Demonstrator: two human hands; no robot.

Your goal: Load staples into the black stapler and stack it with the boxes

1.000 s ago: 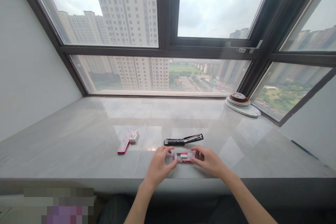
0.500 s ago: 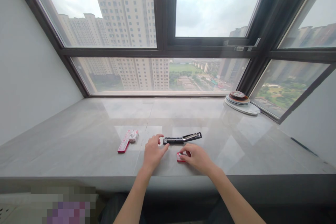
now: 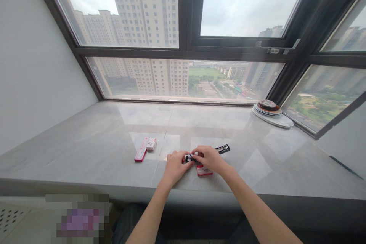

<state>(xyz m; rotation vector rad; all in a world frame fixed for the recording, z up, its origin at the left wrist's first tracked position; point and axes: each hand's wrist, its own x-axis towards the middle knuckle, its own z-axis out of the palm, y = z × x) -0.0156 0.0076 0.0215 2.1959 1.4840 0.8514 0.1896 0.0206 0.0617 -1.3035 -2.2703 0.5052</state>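
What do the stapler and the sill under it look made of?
Stapler: black casing, likely plastic or painted metal, with a dull sheen; its open end glints like bare metal. Sill: polished grey stone or stone-look tile, judging by faint veining, a seam and window reflections.

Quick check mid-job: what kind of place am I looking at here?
Probably a bay window ledge in a high-rise flat: a wide stone sill under dark-framed windows, with tower blocks and streets far below outside. The left hand and right hand hold a black stapler there.
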